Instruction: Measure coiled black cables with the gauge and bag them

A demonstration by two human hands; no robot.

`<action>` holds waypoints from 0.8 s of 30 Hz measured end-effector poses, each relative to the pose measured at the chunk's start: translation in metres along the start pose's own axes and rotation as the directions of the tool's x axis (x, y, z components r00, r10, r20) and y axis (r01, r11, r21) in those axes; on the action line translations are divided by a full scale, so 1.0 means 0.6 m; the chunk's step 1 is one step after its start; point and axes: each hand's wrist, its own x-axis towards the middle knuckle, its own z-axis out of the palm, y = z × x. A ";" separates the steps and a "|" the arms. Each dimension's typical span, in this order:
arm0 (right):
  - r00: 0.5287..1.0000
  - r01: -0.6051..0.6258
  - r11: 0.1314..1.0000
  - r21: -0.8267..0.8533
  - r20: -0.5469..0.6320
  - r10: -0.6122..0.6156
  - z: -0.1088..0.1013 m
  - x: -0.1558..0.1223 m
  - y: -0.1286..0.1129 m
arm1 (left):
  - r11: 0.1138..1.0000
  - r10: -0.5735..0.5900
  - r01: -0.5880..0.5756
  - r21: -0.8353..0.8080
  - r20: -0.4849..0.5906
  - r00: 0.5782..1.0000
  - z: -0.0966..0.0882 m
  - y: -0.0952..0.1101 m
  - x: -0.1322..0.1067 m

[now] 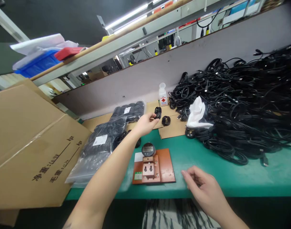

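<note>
My left hand (pixel 145 123) reaches out over the bench and pinches a small black coiled cable (pixel 157 112) between thumb and fingers. A second small black coil (pixel 166 120) lies on the cardboard sheet (pixel 174 128) just right of it. My right hand (pixel 199 184) hovers near the bench's front edge, fingers loosely curled, holding nothing that I can see. Between my hands sits a brown fixture plate (pixel 165 167) with a round digital gauge (pixel 148 149) on it.
A large heap of black cables (pixel 245 108) fills the right of the green bench (pixel 207 159). Bagged cable coils (pixel 100 143) lie at left beside a big cardboard box (pixel 28 143). A white bottle (pixel 162 95) and a white cloth (pixel 197 111) stand near the back wall.
</note>
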 end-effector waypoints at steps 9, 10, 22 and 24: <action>0.999 -0.014 1.000 -0.026 -0.048 0.013 0.014 -0.024 -0.013 | -0.009 -0.065 0.247 -0.969 0.247 0.967 0.183 -0.026 -0.398; 0.998 -0.052 0.998 0.023 -0.026 0.053 0.022 -0.033 -0.020 | -0.066 -0.099 0.219 -0.973 0.225 0.969 0.198 -0.028 -0.416; 0.893 -0.408 0.846 0.343 0.343 0.291 0.106 -0.080 -0.067 | 0.132 -0.275 0.140 -0.981 0.100 0.956 0.170 -0.027 -0.461; 0.885 -0.411 0.842 0.349 0.373 0.278 0.109 -0.079 -0.065 | 0.222 -0.323 0.149 -0.964 0.071 0.944 0.172 -0.031 -0.463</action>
